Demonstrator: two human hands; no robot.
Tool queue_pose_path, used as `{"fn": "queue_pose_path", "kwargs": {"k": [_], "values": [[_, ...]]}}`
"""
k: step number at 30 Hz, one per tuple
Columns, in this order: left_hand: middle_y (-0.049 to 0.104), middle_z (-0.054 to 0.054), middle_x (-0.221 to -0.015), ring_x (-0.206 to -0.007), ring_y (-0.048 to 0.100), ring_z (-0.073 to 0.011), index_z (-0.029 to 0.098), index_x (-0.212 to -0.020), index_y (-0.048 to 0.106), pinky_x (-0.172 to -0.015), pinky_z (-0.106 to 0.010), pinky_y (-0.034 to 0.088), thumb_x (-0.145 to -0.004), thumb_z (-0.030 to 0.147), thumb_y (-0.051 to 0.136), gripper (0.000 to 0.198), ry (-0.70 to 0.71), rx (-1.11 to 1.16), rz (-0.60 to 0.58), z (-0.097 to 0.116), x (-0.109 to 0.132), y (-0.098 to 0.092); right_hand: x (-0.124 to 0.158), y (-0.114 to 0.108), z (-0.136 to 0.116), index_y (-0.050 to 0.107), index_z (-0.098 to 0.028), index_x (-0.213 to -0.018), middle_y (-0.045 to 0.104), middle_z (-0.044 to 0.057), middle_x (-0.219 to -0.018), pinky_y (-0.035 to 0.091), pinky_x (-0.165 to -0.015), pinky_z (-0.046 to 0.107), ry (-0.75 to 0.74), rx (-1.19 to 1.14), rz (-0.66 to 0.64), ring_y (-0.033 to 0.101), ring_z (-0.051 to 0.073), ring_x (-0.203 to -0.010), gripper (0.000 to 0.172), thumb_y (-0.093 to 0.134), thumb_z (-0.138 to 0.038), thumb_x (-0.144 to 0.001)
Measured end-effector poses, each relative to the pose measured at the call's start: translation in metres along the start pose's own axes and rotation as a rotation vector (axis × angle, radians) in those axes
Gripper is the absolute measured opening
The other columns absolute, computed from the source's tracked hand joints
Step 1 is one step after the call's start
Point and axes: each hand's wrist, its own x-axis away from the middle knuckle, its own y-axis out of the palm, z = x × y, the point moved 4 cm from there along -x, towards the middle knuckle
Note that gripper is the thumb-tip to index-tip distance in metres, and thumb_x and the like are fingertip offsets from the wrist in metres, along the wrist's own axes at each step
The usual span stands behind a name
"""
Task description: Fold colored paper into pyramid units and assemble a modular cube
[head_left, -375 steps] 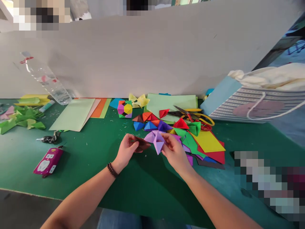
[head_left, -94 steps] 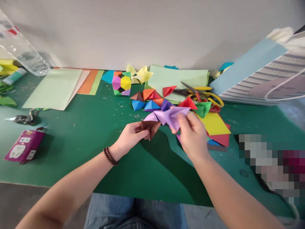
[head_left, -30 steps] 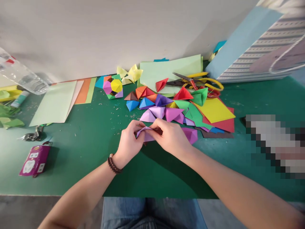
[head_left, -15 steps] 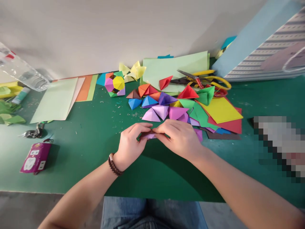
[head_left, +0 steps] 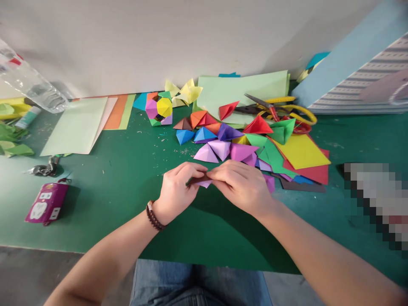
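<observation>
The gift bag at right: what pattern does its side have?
The gift bag shows grey stripes on white, best in the head view.

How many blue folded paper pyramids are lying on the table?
2: a pyramid at the left edge of the pile, a second pyramid right of it; more may be hidden.

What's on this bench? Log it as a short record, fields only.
Left hand: pinching a folded lilac and dark brown origami paper piece
Right hand: pinching the same piece from the other side
Nearest: lilac folded paper pyramids
Farther: a multicoloured modular origami ball; dark-bladed scissors with yellow handles
Surface: a green tabletop mat
Also there: a magenta pouch; a clear plastic bottle
</observation>
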Motion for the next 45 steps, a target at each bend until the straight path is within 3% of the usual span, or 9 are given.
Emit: {"fn": "queue_pose_path", "kwargs": {"k": [7, 14, 18, 22, 27, 33, 38, 45], "values": [[0.075, -0.001, -0.091, -0.084, 0.071, -0.0138, 0.019, -0.077, 0.057, -0.074, -0.024, 0.057, -0.07, -0.007, 0.062, 0.028, -0.056, 0.041, -0.003, -0.001, 0.0, 0.001, -0.001, 0.001, 0.003, 0.061, -0.022, -0.087, 0.071, 0.002, -0.075, 0.055, -0.063, 0.029, 0.1, -0.087, 0.008, 0.066, 0.016, -0.07, 0.013, 0.058, -0.009, -0.09], [0.074, -0.002, -0.085, -0.082, 0.071, -0.0152, 0.018, -0.075, 0.06, -0.069, -0.024, 0.058, -0.068, -0.007, 0.06, 0.026, -0.299, 0.15, -0.035, -0.01, 0.002, 0.005, 0.0, 0.005, 0.007, 0.061, -0.02, -0.081, 0.068, 0.001, -0.07, 0.051, -0.059, 0.026, 0.214, -0.14, -0.028, 0.064, 0.014, -0.066, 0.011, 0.06, -0.012, -0.089], [0.07, 0.0, -0.077, -0.065, 0.069, -0.0116, 0.017, -0.076, 0.06, -0.059, -0.021, 0.056, -0.075, 0.001, 0.059, 0.016, -0.456, 0.202, -0.119, -0.013, 0.002, 0.009, 0.002, 0.008, 0.013, 0.063, -0.02, -0.077, 0.07, 0.0, -0.07, 0.049, -0.056, 0.025, 0.368, -0.16, -0.11, 0.065, 0.014, -0.063, 0.011, 0.064, -0.018, -0.088], [0.069, 0.001, -0.077, -0.067, 0.069, -0.0118, 0.017, -0.084, 0.06, -0.06, -0.02, 0.054, -0.076, 0.002, 0.054, 0.019, -0.479, 0.15, -0.203, -0.011, 0.001, 0.012, 0.004, 0.011, 0.018, 0.064, -0.021, -0.077, 0.071, -0.001, -0.069, 0.047, -0.053, 0.024, 0.517, -0.195, -0.228, 0.064, 0.014, -0.059, 0.01, 0.067, -0.022, -0.086], [0.065, 0.003, -0.072, -0.065, 0.068, -0.0111, 0.018, -0.082, 0.056, -0.057, -0.019, 0.051, -0.075, 0.0, 0.05, 0.021, -0.587, 0.233, -0.226, -0.014, 0.003, 0.013, 0.005, 0.014, 0.016, 0.063, -0.021, -0.077, 0.071, 0.0, -0.071, 0.047, -0.056, 0.025, 0.539, -0.19, -0.259, 0.065, 0.014, -0.06, 0.011, 0.064, -0.022, -0.088], [0.063, 0.003, -0.071, -0.063, 0.067, -0.0114, 0.018, -0.082, 0.054, -0.056, -0.02, 0.052, -0.076, 0.003, 0.051, 0.017, -0.671, 0.328, -0.188, -0.02, 0.006, 0.014, 0.009, 0.019, 0.016, 0.063, -0.022, -0.088, 0.073, 0.001, -0.079, 0.051, -0.059, 0.026, 0.583, -0.204, -0.208, 0.067, 0.016, -0.066, 0.004, 0.065, -0.025, -0.087], [0.062, 0.003, -0.069, -0.062, 0.065, -0.0117, 0.019, -0.08, 0.054, -0.055, -0.02, 0.049, -0.076, 0.007, 0.053, 0.012, -0.667, 0.297, -0.128, -0.023, 0.007, 0.012, 0.008, 0.021, 0.016, 0.062, -0.021, -0.087, 0.074, 0.002, -0.08, 0.052, -0.059, 0.026, 0.594, -0.238, -0.222, 0.069, 0.017, -0.068, 0.003, 0.059, -0.022, -0.089], [0.065, 0.001, -0.08, -0.066, 0.065, -0.0124, 0.019, -0.093, 0.058, -0.059, -0.022, 0.05, -0.076, 0.008, 0.053, 0.021, -0.534, 0.12, -0.202, -0.017, 0.003, 0.011, 0.004, 0.02, 0.017, 0.06, -0.021, -0.082, 0.073, 0.001, -0.075, 0.05, -0.055, 0.026, 0.618, -0.263, -0.266, 0.07, 0.017, -0.064, 0.008, 0.056, -0.021, -0.088]]}}
